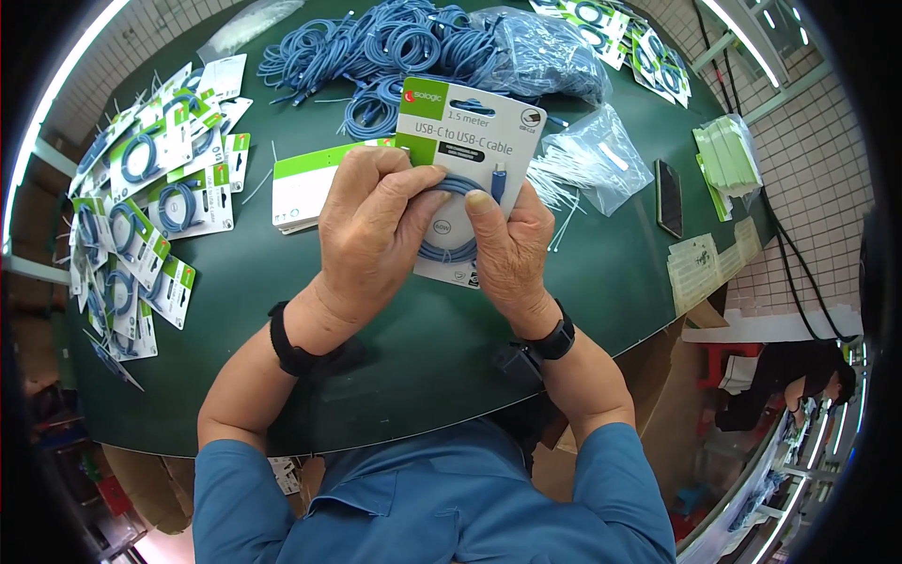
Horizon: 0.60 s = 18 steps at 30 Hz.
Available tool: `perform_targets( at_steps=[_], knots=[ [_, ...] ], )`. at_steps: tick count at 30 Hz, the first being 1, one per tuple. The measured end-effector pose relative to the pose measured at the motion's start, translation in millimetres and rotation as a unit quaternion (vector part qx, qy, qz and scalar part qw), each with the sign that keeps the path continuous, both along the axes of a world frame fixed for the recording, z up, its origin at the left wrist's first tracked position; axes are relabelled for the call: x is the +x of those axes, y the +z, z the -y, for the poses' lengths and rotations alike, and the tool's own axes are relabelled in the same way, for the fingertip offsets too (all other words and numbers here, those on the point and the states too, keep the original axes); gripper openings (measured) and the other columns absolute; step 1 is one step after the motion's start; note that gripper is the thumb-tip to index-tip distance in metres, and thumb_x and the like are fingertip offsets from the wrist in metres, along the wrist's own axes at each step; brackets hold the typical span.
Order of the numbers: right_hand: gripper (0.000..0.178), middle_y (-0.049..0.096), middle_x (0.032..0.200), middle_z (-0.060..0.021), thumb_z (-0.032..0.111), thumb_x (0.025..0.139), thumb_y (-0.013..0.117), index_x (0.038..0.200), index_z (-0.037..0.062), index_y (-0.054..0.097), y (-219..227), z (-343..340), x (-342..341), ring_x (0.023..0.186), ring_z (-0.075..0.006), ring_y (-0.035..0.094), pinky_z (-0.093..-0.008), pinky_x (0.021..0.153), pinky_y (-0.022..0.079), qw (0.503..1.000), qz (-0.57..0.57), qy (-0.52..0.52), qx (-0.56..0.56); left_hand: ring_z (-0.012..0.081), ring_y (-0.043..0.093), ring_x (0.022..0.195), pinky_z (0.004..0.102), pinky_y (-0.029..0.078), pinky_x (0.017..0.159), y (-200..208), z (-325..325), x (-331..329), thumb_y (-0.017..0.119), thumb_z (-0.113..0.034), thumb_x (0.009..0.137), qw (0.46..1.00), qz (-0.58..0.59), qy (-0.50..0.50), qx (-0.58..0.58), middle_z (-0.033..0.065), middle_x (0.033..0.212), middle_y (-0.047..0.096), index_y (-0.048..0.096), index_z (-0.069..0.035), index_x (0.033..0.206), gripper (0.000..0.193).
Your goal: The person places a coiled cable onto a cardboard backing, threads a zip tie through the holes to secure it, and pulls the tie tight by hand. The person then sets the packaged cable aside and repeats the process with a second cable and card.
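Above the near middle of the table, both my hands hold up a white and green cable packaging card [512,141]. A coiled blue USB cable [446,254] lies against its front, with one plug upright near the card's right side. My left hand [365,226] is closed, its thumb and forefinger pinching the coil at its left. My right hand [515,249] grips the card's right edge, thumb pressed on the coil and fingers hidden behind. Just left of the card, partly behind my left hand, sits a stack of cards [299,193] without cables showing.
A big heap of coiled blue cables [404,42] fills the far side, beside a clear plastic bag [554,61]. Carded cables [141,160] pile up at left. White zip ties [564,169], a phone [669,197] and bundled green cards [728,164] lie right. Another person [785,381] is at far right.
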State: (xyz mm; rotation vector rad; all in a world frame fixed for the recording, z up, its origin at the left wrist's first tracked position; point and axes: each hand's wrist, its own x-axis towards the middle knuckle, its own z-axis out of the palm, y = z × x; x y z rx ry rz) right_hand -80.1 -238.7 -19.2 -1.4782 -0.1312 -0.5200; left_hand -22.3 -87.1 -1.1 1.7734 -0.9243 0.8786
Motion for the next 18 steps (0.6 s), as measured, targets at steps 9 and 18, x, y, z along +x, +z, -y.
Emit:
perform_targets(
  at_steps=[9, 18],
  knots=[
    [0.035, 0.074, 0.115, -0.0107, 0.023, 0.104, 0.068, 0.126, -0.0044, 0.064, -3.6, -5.6, 2.3, 0.099, -0.0125, 0.069, -0.0296, 0.088, 0.058, 1.000, 0.001, -0.011, 0.006, 0.0271, 0.063, 0.085, 0.0378, 0.053, 0.073, -4.0, -1.0, 4.3, 0.083, 0.002, 0.074, 1.000, 0.017, -0.005, -0.004, 0.0089, 0.093, 0.063, 0.073, -0.002, 0.102, 0.030],
    [0.035, 0.074, 0.113, -0.0093, 0.025, 0.105, 0.067, 0.127, -0.0030, 0.064, -5.0, -7.3, 9.2, 0.096, -0.0107, 0.069, -0.0288, 0.085, 0.058, 0.998, -0.028, -0.047, -0.017, 0.0240, 0.065, 0.085, 0.0341, 0.054, 0.068, -3.7, -8.1, 7.7, 0.082, 0.001, 0.079, 0.999, -0.025, -0.029, 0.015, 0.0094, 0.094, 0.065, 0.070, -0.001, 0.115, 0.038]
  ],
)
